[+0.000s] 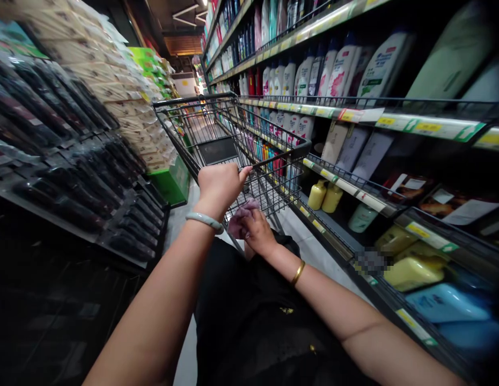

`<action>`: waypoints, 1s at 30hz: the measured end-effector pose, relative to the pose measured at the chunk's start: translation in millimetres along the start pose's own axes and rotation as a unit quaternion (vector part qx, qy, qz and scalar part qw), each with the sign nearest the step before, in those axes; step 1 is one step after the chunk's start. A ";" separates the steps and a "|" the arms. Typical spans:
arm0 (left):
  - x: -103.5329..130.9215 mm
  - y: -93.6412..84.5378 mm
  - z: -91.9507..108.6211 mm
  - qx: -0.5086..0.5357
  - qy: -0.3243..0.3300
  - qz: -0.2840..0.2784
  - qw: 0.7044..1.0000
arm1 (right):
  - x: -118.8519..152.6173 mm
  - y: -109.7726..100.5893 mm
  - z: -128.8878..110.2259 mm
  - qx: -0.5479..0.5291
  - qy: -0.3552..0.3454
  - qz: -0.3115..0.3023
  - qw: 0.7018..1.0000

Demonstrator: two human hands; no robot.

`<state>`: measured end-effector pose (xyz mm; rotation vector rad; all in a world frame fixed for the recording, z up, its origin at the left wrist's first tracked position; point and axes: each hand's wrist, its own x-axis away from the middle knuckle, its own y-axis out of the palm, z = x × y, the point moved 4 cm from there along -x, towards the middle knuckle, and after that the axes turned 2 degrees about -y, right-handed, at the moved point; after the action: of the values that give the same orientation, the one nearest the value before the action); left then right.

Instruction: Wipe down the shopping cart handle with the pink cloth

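Observation:
A black wire shopping cart stands in front of me, its basket showing no goods that I can make out. My left hand, with a pale bangle on the wrist, is closed round the cart's near handle, thumb pointing right. Below and to the right of it, close to my lap, my right hand grips a crumpled mauve cloth. A gold bracelet is on that wrist. The fingers of the right hand are partly hidden by the cloth.
Shelves on the right hold shampoo bottles, boxes and yellow pump bottles. At left hang dark packaged goods, with stacked tan packs and a green box behind. A tiled aisle runs ahead between them.

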<state>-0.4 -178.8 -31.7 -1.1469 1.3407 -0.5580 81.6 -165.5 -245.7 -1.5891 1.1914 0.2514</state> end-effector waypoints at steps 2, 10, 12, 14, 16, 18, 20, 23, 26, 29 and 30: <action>0.8 -0.1 -5.7 -0.005 -0.006 -0.004 1.000 | -3.0 -0.4 -0.2 0.009 -0.025 -0.022 0.999; 4.6 7.0 -34.3 -0.011 -0.017 -0.005 1.000 | -5.3 -23.2 40.3 -0.016 0.004 -0.005 1.000; 4.8 8.1 -36.5 -0.011 -0.024 -0.005 1.000 | -5.1 -19.2 33.7 -0.030 0.040 0.012 0.999; 5.0 8.6 -37.3 -0.012 -0.030 -0.003 0.999 | -6.6 -8.5 14.1 -0.033 0.040 0.009 0.999; 5.5 9.0 -38.6 -0.012 -0.036 0.000 0.999 | -10.1 4.1 -10.1 -0.021 -0.008 -0.012 1.000; 6.4 9.4 -41.4 -0.011 -0.037 0.005 0.999 | -13.4 12.1 -25.5 -0.002 -0.073 -0.043 0.996; 7.7 9.7 -45.9 -0.012 -0.035 0.008 0.999 | -14.4 10.5 -22.3 0.012 -0.113 -0.071 0.991; 9.8 10.4 -54.5 -0.020 -0.032 0.013 0.999 | -11.2 -11.0 17.8 0.020 -0.094 -0.072 0.993; 10.8 12.0 -62.4 -0.026 -0.037 0.015 0.999 | -7.0 -40.7 72.4 0.025 0.005 -0.012 1.000; 10.2 13.8 -66.4 -0.026 -0.045 0.015 0.999 | -5.3 -53.9 93.7 0.018 0.119 0.074 0.990; 9.9 14.1 -66.6 -0.025 -0.046 0.015 0.999 | -5.6 -51.2 86.9 0.007 0.136 0.095 0.986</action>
<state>-64.5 -202.9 -37.9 -1.1776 1.2960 -0.4476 153.8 -94.9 -244.8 -1.5328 1.5561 0.1518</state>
